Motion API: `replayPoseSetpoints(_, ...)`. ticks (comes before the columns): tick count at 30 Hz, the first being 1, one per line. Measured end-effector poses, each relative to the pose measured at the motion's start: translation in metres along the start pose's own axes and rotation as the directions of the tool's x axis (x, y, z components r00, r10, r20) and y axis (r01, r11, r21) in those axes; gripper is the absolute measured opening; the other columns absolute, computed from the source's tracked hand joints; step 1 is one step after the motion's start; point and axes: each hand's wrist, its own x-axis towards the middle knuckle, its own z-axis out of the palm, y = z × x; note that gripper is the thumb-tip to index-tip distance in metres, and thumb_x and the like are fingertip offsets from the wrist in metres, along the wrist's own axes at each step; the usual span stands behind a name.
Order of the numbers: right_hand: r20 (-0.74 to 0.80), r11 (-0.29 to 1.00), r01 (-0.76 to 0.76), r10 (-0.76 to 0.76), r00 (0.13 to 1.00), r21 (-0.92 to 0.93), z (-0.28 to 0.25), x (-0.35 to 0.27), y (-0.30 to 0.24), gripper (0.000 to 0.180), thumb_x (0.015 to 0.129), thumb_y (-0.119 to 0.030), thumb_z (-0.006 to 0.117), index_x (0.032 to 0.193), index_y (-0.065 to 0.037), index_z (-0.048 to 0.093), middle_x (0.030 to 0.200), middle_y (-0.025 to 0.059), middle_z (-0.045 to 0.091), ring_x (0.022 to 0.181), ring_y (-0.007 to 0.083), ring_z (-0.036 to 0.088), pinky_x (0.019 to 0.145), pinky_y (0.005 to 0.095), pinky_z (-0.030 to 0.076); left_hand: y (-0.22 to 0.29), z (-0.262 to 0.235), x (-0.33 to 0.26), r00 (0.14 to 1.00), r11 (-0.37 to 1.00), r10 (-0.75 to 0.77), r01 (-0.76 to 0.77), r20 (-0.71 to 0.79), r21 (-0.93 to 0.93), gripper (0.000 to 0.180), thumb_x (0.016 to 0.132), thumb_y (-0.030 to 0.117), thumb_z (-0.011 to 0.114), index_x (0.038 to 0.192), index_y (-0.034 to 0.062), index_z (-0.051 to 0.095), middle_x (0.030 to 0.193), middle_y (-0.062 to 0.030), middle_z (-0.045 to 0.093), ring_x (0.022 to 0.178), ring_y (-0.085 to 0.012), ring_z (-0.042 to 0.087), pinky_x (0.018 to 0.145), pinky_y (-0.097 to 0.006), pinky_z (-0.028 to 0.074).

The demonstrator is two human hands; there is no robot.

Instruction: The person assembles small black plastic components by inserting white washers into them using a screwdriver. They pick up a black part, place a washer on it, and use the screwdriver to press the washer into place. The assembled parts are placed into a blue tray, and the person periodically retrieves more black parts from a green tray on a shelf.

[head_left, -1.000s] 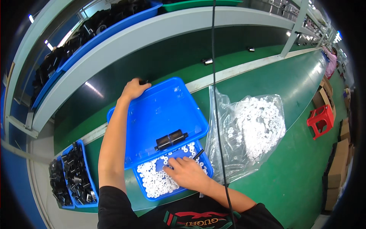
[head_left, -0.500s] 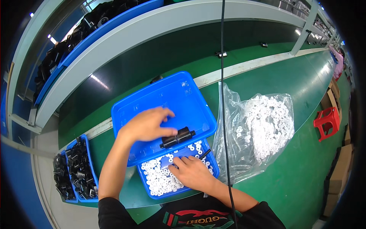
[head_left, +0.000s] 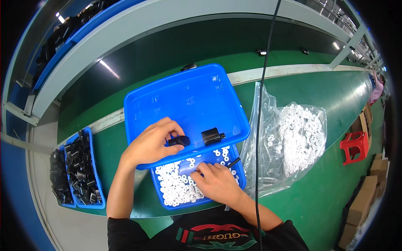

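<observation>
My left hand point(head_left: 154, 141) is over the near edge of the upper blue tray point(head_left: 167, 104), its thumb and fingers closed around a small black cylindrical part point(head_left: 181, 141). Another black cylindrical part point(head_left: 212, 136), with a narrower stub at its end, lies in that tray to the right. My right hand point(head_left: 218, 182) rests over the lower blue tray point(head_left: 176, 206), which holds many small white ring-shaped washers point(head_left: 178, 190). Its fingers are curled, and a thin black rod point(head_left: 234, 162) sticks out from its far side; the gripped part is hidden.
A clear plastic bag of white washers point(head_left: 301, 138) lies to the right, behind a hanging black cable point(head_left: 260, 104). Blue bins of black parts point(head_left: 83, 167) stand at the left. A grey beam point(head_left: 167, 14) spans the back. A red stool point(head_left: 354, 147) stands on the floor.
My left hand has closed around one black part, which is now apart from the other in the upper tray. My right hand has stayed over the washers. The whole view has shifted slightly.
</observation>
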Motion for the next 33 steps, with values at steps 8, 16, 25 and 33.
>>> replayPoseSetpoints(8, -0.035, 0.985, 0.010, -0.004, 0.999, 0.174, -0.013, 0.007, -0.002, 0.017, 0.070, -0.007, 0.069, 0.084, -0.006, 0.060, 0.098, 0.0076, 0.061, 0.062, 0.0192, 0.061, 0.055, 0.0315, 0.050, -0.011, 0.041, -0.063, 0.930, 0.849, 0.196, -0.319, -0.311, -0.421, 0.039, 0.067, -0.003, 0.076, 0.098, 0.0065, 0.055, 0.109, -0.0155, 0.070, 0.104, -0.0293, 0.068, 0.087, -0.037, 0.054)
replayPoseSetpoints(16, -0.036, 0.975, 0.016, -0.008, 0.999, 0.220, -0.025, 0.013, -0.003, 0.024, 0.065, -0.003, 0.073, 0.087, -0.005, 0.063, 0.094, 0.0037, 0.069, 0.059, 0.0150, 0.056, 0.050, 0.0287, 0.046, -0.021, 0.057, -0.081, 0.904, 0.738, 0.152, -0.373, -0.400, -0.563, 0.043, 0.068, -0.004, 0.080, 0.101, 0.0041, 0.054, 0.100, -0.0207, 0.068, 0.095, -0.0292, 0.068, 0.083, -0.041, 0.054)
replayPoseSetpoints(25, -0.017, 0.979, -0.008, 0.012, 1.000, 0.204, -0.029, 0.019, -0.003, 0.032, 0.068, -0.002, 0.079, 0.097, -0.004, 0.068, 0.080, 0.0040, 0.068, 0.057, 0.0166, 0.057, 0.049, 0.0293, 0.044, -0.026, 0.061, -0.079, 0.868, 0.771, 0.190, -0.422, -0.459, -0.478, 0.041, 0.066, 0.002, 0.083, 0.101, 0.0035, 0.060, 0.101, -0.0214, 0.070, 0.096, -0.0310, 0.068, 0.084, -0.041, 0.054)
replayPoseSetpoints(33, -0.101, 0.961, -0.057, 0.087, 0.991, 0.271, -0.058, 0.026, -0.018, 0.042, 0.060, -0.012, 0.089, 0.098, -0.007, 0.070, 0.070, 0.0005, 0.062, 0.056, 0.0157, 0.058, 0.048, 0.0282, 0.043, -0.025, 0.064, -0.079, 0.884, 0.769, 0.195, -0.407, -0.425, -0.494, 0.044, 0.070, 0.012, 0.085, 0.105, 0.0033, 0.059, 0.106, -0.0231, 0.070, 0.101, -0.0334, 0.068, 0.088, -0.044, 0.053)
